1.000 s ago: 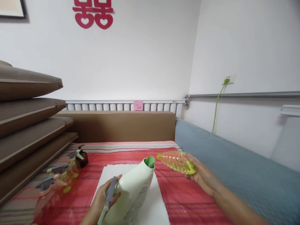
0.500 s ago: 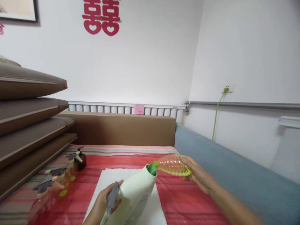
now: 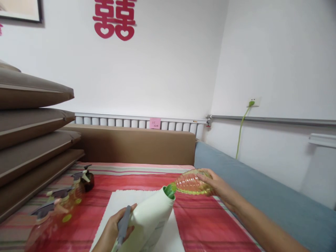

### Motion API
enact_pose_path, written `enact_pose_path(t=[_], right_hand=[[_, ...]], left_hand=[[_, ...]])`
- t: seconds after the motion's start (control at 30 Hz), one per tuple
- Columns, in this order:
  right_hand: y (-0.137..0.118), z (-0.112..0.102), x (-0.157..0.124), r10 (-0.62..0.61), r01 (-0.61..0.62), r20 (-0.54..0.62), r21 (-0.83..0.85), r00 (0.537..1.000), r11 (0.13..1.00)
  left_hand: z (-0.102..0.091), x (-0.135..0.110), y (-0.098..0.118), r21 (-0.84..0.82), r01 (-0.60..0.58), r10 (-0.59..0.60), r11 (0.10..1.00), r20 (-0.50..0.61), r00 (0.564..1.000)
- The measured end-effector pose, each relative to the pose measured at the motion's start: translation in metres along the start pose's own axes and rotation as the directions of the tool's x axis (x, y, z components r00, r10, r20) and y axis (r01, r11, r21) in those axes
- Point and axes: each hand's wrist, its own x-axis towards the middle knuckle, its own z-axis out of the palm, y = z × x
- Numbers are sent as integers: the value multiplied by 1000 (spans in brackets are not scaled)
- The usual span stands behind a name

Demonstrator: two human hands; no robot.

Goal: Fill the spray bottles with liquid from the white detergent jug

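Bottle [image 3: 193, 182]: tilted, right of centre, neck at the jug's [image 3: 152, 213] mouth.
Right hand [image 3: 217, 186]: fingers wrapped around bottle.
Left hand [image 3: 117, 224]: grasping jug's grey handle [image 3: 124, 224], near.
White cloth [image 3: 123, 196]: could catch spills, should the neck slip.

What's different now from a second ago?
The right hand moved the yellow bottle left and tipped its neck down; it's now at the green mouth of the pale jug. Before, there was a gap. Nothing was let go: the left hand still holds the jug, and the dark pump bottle stayed put.
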Motion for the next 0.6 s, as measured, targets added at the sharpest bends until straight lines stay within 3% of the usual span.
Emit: enact_pose_path(t=[0.6], right_hand=[[-14, -2, 3, -54, 53, -4, -133, 999, 990]], left_hand=[[-2, -3, 1, 82, -17, 17, 996, 7, 1000]])
